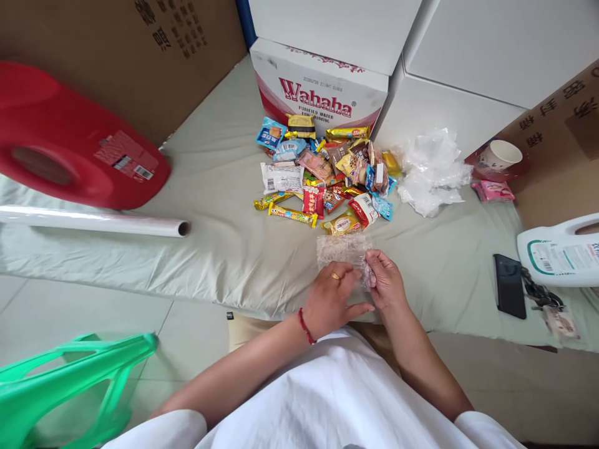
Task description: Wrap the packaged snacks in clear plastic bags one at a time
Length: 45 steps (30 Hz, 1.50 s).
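A small clear plastic bag point(342, 249) lies on the pale green sheet point(219, 206) just in front of me. My left hand point(332, 299), with a ring and a red wrist cord, rests its fingers on the bag's near edge. My right hand point(386, 282) pinches the bag's right corner. Just beyond the bag lies a pile of wrapped snacks point(327, 171), several colourful packets spread out in front of a Wahaha carton point(318, 93).
Crumpled clear plastic bags point(433, 171) lie right of the snacks, with a paper cup point(500, 156) and pink packet point(493, 190) beyond. A black phone point(509, 285) and white jug point(559, 252) lie at right. A red jug point(70, 140), film roll point(93, 221) and green stool point(65, 380) are at left.
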Motion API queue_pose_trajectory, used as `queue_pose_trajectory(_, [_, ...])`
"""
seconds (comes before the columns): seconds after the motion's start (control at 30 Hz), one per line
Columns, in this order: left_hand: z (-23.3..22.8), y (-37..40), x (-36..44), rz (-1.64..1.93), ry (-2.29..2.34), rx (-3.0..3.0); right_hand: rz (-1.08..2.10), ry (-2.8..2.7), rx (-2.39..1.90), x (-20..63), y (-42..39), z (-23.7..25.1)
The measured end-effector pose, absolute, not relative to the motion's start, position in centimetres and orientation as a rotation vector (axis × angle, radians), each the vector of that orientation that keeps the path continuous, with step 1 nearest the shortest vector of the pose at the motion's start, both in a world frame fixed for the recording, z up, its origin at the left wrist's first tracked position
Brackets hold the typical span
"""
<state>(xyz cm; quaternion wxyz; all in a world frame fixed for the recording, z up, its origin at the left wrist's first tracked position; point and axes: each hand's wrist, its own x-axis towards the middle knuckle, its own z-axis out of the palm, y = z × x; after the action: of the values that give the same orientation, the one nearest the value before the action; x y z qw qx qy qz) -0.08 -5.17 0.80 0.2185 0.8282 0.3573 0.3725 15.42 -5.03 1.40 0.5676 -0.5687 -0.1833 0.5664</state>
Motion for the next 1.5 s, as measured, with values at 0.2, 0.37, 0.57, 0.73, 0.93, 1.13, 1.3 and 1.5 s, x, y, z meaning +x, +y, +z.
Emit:
queue_pose_trajectory(0.2, [-0.9,-4.3,1.1,1.008,1.008,1.919,1.425,-0.361,-1.226,16.5,-5.3,1.5])
queue_pose_trajectory(0.37, [-0.7,-3.0,-0.2,0.929,1.039,1.275,1.498,-0.276,-1.189,18.2,-5.8,1.1])
queue_pose_trajectory(0.57, [-0.1,-1.3,-2.2,1.13,1.219,0.761,1.441,-0.323,-1.256,19.5,-6.4,0.8])
queue_pose_trajectory(0.73, [0.7,-0.2,-6.2,1.184,1.306,0.504,1.363,-0.409,-1.423,20.4,-8.6,0.7])
queue_pose_trajectory(0.93, [0.6,-1.3,-9.1,1.006,1.486,0.594,1.4,-0.72,-1.688,22.4,-11.1,1.0])
queue_pose_trajectory(1.13, [1.0,-1.7,-8.5,0.889,1.459,0.622,0.659,-1.283,-1.803,23.0,-9.0,5.1])
queue_pose_trajectory(1.3, [1.2,-1.6,-7.9,0.896,1.369,0.67,0.702,-1.842,-1.493,19.1,-3.9,5.3])
queue_pose_trajectory(1.5, [0.7,-1.7,-8.4,0.949,1.322,0.829,1.064,-1.656,-1.419,17.2,-0.7,1.8])
